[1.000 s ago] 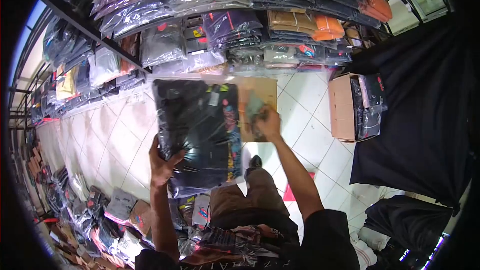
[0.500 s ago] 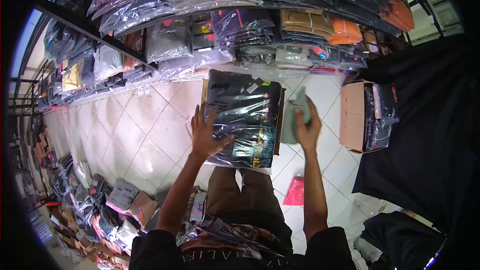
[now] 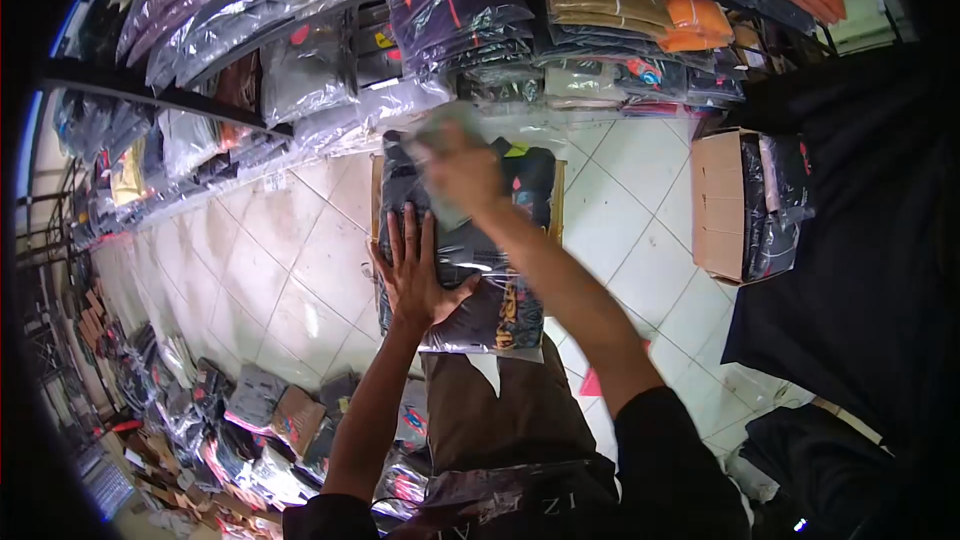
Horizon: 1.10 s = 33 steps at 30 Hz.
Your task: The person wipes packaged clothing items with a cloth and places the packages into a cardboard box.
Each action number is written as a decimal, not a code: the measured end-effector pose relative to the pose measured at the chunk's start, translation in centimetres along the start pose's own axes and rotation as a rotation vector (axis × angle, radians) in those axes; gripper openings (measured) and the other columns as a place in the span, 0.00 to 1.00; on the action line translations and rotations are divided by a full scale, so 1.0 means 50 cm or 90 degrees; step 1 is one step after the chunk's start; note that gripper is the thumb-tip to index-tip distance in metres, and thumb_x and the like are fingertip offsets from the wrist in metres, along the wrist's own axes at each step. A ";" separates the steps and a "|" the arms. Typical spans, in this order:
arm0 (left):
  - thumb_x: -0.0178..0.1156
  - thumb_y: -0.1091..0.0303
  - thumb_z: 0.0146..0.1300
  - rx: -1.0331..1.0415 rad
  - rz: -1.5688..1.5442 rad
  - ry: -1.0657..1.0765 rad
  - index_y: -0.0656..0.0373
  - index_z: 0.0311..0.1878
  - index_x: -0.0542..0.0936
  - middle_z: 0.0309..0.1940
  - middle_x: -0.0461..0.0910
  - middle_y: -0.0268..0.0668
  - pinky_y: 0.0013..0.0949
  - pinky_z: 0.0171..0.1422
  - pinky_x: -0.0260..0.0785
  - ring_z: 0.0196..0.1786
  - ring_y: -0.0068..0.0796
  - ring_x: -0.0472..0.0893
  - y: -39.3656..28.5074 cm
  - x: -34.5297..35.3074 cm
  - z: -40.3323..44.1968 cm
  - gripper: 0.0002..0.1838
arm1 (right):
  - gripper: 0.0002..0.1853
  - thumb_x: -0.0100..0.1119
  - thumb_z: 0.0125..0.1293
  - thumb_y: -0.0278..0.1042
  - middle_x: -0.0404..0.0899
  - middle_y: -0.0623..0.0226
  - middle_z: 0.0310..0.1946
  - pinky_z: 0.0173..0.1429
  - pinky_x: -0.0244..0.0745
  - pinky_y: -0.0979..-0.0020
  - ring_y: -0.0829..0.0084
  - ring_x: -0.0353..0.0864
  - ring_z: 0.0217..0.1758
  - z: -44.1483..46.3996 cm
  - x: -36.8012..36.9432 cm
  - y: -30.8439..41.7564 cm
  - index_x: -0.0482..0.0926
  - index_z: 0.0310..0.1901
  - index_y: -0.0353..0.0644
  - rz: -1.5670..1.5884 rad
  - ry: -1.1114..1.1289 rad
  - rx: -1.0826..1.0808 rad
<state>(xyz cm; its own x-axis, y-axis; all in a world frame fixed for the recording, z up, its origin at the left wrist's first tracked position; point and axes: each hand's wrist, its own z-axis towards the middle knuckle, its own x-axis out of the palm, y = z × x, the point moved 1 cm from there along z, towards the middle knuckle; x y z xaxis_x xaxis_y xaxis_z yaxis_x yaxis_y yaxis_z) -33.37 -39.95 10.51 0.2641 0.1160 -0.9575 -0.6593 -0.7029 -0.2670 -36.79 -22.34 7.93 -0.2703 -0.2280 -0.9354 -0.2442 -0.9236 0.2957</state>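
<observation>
A black garment in clear plastic point(image 3: 465, 325), with yellow-orange print on its right side, lies on top of a box or stack with brown edges in front of my legs. My left hand point(image 3: 412, 275) rests flat on its left half, fingers spread. Over the far end of the package, my right hand point(image 3: 470, 175) grips a grey-green cloth point(image 3: 438, 130). Both the right hand and the cloth are smeared by motion, and the hand covers part of the package.
Shelves with bagged garments point(image 3: 490, 30) run along the far side. An open cardboard box point(image 3: 718, 205) of packaged clothes stands right, beside a black drape point(image 3: 840, 240). Bagged clothes point(image 3: 260, 400) lie in a heap at lower left. A pink packet point(image 3: 592, 383) sits on the tiles.
My right hand has swung the cloth from right of the package to above its far end. My left hand now lies flatter on the plastic. The view has shifted slightly.
</observation>
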 end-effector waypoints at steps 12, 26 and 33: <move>0.56 0.21 0.44 -0.002 -0.032 -0.013 0.57 0.77 0.53 0.80 0.42 0.43 0.73 0.73 0.28 0.81 0.47 0.37 0.001 -0.002 -0.001 0.63 | 0.24 0.60 0.63 0.33 0.72 0.58 0.63 0.29 0.79 0.66 0.60 0.83 0.38 -0.088 -0.115 -0.038 0.76 0.61 0.59 -0.056 -0.111 -0.020; 0.56 0.25 0.49 0.000 -0.050 -0.038 0.57 0.76 0.54 0.79 0.44 0.41 0.71 0.73 0.30 0.81 0.46 0.40 0.010 -0.007 0.003 0.59 | 0.23 0.58 0.62 0.34 0.73 0.54 0.49 0.38 0.80 0.56 0.53 0.82 0.39 -0.086 -0.186 -0.213 0.77 0.60 0.60 -0.033 -0.262 0.136; 0.51 0.46 0.65 0.021 0.004 -0.081 0.55 0.77 0.55 0.79 0.46 0.40 0.67 0.75 0.30 0.81 0.46 0.42 0.017 0.028 -0.003 0.41 | 0.22 0.63 0.59 0.30 0.73 0.53 0.46 0.34 0.79 0.58 0.51 0.81 0.38 -0.333 -0.123 0.007 0.78 0.57 0.53 0.189 0.020 -0.021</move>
<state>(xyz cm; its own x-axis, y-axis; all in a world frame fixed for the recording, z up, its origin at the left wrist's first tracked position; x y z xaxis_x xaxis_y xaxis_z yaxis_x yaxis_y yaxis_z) -33.45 -40.51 8.95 0.1691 0.2015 -0.9648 -0.6843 -0.6805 -0.2620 -19.70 -26.40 10.56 -0.2963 -0.4989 -0.8144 -0.1275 -0.8244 0.5514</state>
